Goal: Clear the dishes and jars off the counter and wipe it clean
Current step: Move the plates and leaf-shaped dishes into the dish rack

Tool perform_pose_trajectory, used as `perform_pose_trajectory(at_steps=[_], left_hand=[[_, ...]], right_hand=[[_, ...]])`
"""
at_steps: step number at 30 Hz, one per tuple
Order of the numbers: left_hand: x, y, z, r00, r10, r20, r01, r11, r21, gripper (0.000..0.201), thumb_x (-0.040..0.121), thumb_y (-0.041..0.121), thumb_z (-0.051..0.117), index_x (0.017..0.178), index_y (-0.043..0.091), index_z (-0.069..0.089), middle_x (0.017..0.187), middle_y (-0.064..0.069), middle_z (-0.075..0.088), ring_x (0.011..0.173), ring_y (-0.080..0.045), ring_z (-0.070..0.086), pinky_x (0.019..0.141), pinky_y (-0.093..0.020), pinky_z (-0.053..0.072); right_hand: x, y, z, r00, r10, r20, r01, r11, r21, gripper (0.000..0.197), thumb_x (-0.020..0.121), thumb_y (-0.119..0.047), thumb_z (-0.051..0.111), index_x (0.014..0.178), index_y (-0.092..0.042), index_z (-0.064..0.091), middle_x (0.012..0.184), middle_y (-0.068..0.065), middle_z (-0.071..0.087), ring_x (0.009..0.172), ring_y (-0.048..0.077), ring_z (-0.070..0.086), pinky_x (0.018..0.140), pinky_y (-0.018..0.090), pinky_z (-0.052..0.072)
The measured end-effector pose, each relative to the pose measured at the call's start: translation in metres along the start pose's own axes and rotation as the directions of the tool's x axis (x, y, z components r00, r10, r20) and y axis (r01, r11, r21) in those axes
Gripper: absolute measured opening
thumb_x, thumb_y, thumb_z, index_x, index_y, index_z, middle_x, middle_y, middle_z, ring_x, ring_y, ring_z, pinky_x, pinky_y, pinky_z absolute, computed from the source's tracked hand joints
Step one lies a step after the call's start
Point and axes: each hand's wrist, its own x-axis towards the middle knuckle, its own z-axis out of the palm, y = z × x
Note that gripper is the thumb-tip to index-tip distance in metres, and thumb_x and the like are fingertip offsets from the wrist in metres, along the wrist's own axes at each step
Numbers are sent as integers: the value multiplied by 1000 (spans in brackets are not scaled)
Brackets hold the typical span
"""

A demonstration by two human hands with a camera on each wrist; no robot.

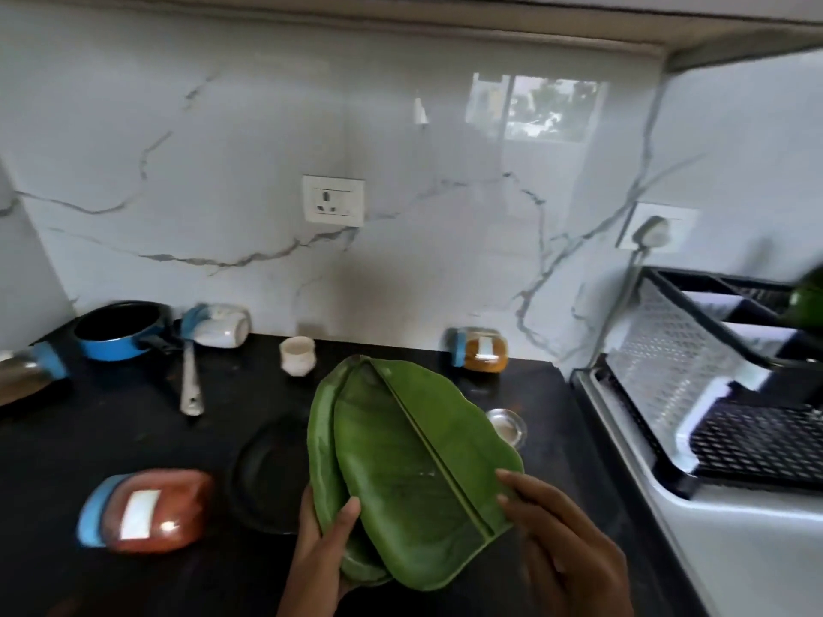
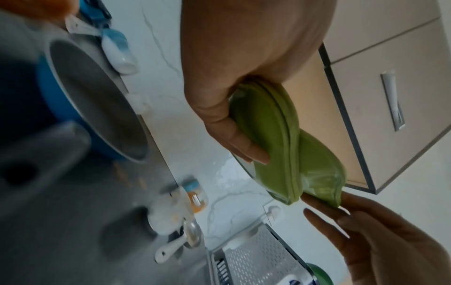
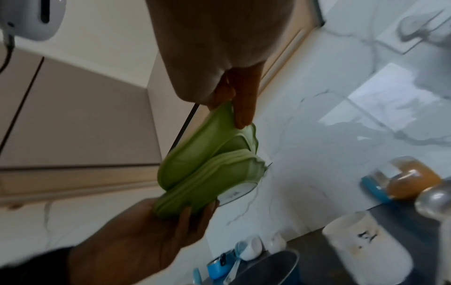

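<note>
Two green leaf-shaped plates, stacked slightly askew, are held tilted above the black counter. My left hand grips their near left rim, thumb on top and fingers beneath. My right hand pinches the right rim of the upper plate. In the left wrist view the plates sit edge-on in my left hand, my right hand touching their far end. The right wrist view shows the plates between both hands.
On the counter lie a red jar on its side, a black plate, a white cup, a yellow spice jar, a small steel bowl, a blue pan and a ladle. A dish rack stands right.
</note>
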Motion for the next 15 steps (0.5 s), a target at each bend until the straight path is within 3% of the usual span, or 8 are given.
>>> perform_pose_trajectory(at_steps=[3, 5, 7, 8, 9, 11, 14, 15], left_hand=[[-8, -35, 54, 999, -32, -30, 31, 999, -33, 66, 71, 26, 76, 127, 42, 46, 113, 3, 61, 96, -22, 59, 87, -48, 48], [-13, -56, 91, 997, -58, -51, 55, 997, -50, 59, 86, 11, 60, 136, 35, 40, 119, -1, 59, 96, -24, 57, 82, -43, 48], [-18, -70, 119, 997, -52, -57, 51, 998, -34, 69, 72, 21, 76, 131, 34, 43, 121, -3, 59, 95, -21, 58, 73, -37, 47], [-21, -75, 135, 999, -41, -26, 41, 999, -23, 78, 57, 29, 86, 124, 35, 47, 118, -2, 62, 91, -18, 60, 70, -32, 46], [-24, -78, 148, 999, -32, 9, 33, 999, -7, 86, 41, 35, 91, 117, 36, 50, 111, 1, 65, 86, -14, 61, 68, -29, 45], [-25, -88, 172, 998, -26, 60, 25, 1000, 16, 101, 22, 42, 91, 115, 36, 54, 96, 7, 68, 80, -12, 65, 65, -26, 48], [-19, -107, 191, 996, -6, 91, 2, 999, 45, 121, 2, 46, 89, 117, 33, 52, 99, 3, 68, 86, -13, 63, 59, -21, 57], [-18, -111, 197, 996, -6, 85, 1, 998, 63, 120, 4, 44, 88, 117, 33, 53, 106, -2, 67, 91, -16, 63, 66, -24, 58]], right_hand=[[-4, 24, -47, 982, 172, -81, -161, 979, 123, 29, 82, -21, 51, 102, -17, 71, 120, -2, 63, 93, 12, 68, 74, 25, 55], [-4, 41, -80, 919, 368, -143, -337, 920, 198, 36, 77, -41, 61, 113, -37, 60, 108, -13, 63, 69, 6, 65, 56, 23, 53], [-3, 60, -98, 778, 625, -60, -575, 748, 333, 50, 74, -54, 70, 118, -40, 52, 85, -8, 68, 52, 7, 58, 45, 20, 47], [-4, 70, -110, 695, 718, 35, -673, 632, 384, 48, 73, -46, 70, 117, -34, 52, 80, -5, 71, 51, 9, 60, 47, 20, 48], [-4, 77, -119, 644, 756, 117, -726, 556, 405, 40, 74, -32, 69, 112, -29, 55, 79, -3, 73, 56, 10, 64, 51, 19, 50], [-6, 95, -140, 620, 768, 162, -755, 527, 390, 19, 86, -9, 64, 97, -24, 60, 75, -4, 73, 58, 8, 64, 52, 17, 49], [-8, 117, -168, 638, 767, 73, -734, 576, 361, 25, 88, 2, 56, 90, -23, 59, 60, -5, 64, 47, 3, 53, 40, 13, 40], [-6, 125, -181, 651, 759, 21, -716, 605, 348, 27, 90, 5, 52, 91, -21, 58, 57, -3, 60, 44, 2, 50, 36, 13, 37]])
